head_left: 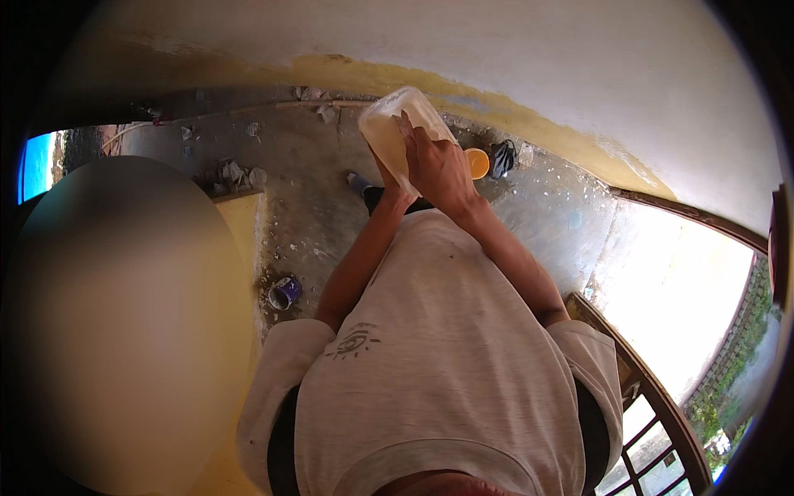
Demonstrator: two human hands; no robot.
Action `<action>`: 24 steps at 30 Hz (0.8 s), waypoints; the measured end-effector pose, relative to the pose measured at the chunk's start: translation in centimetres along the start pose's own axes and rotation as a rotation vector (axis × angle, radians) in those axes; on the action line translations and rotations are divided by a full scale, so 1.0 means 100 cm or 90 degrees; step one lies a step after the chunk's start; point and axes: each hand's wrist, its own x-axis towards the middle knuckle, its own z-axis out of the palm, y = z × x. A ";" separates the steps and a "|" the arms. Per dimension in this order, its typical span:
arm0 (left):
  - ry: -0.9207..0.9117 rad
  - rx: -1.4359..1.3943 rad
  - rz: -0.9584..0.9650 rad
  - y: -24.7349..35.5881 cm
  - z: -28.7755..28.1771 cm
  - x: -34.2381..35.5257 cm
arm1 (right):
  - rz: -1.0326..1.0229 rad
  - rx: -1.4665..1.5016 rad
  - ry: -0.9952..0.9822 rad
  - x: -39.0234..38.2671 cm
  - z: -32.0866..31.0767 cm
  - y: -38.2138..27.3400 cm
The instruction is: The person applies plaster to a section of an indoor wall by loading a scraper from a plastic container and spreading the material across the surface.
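Note:
A pale, translucent plastic container point(379, 124) with an open top is tilted in front of my body. My left hand point(392, 180) grips its near left side from below, its fingers mostly hidden behind the wall. My right hand point(441, 172) reaches over the container's opening with fingers bent and pressed together. Something thin seems to stick out at the fingertips over the inside, too small to tell from a finger. The container's contents cannot be made out clearly.
Beyond stands a pale wall point(529, 50) with a yellow lower band. On the littered grey floor point(331, 223) are an orange round container point(477, 163), a black plastic bag point(502, 157) and a purple can point(284, 293). A blurred pale shape fills the left; a doorway point(678, 264) opens right.

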 end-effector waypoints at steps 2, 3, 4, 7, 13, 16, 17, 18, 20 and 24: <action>-0.021 0.001 0.006 0.003 -0.002 0.010 | -0.010 -0.018 0.013 0.011 -0.019 0.008; -0.040 0.008 0.000 0.006 -0.003 0.011 | -0.015 -0.017 0.007 0.013 -0.027 0.010; -0.059 -0.019 -0.022 0.009 -0.005 0.011 | -0.015 -0.043 0.011 0.015 -0.035 0.012; -0.085 -0.025 -0.046 0.012 0.003 0.008 | -0.020 -0.091 0.000 0.018 -0.041 0.017; 0.028 0.010 -0.022 0.015 0.011 0.007 | -0.050 -0.078 -0.033 0.011 -0.007 0.010; 0.037 0.039 -0.009 0.021 0.016 0.004 | -0.045 -0.053 -0.045 0.012 0.003 0.005; 0.040 0.040 -0.006 0.023 0.015 0.002 | -0.055 -0.046 -0.052 0.012 0.007 0.005; 0.006 0.051 0.005 0.025 0.015 0.002 | -0.068 -0.040 -0.058 0.015 0.009 0.004; -0.028 0.062 0.019 0.029 0.015 0.003 | -0.088 -0.046 -0.062 0.016 0.013 -0.003; 0.059 0.059 0.046 0.043 0.017 0.011 | -0.106 -0.024 -0.083 0.031 0.017 -0.014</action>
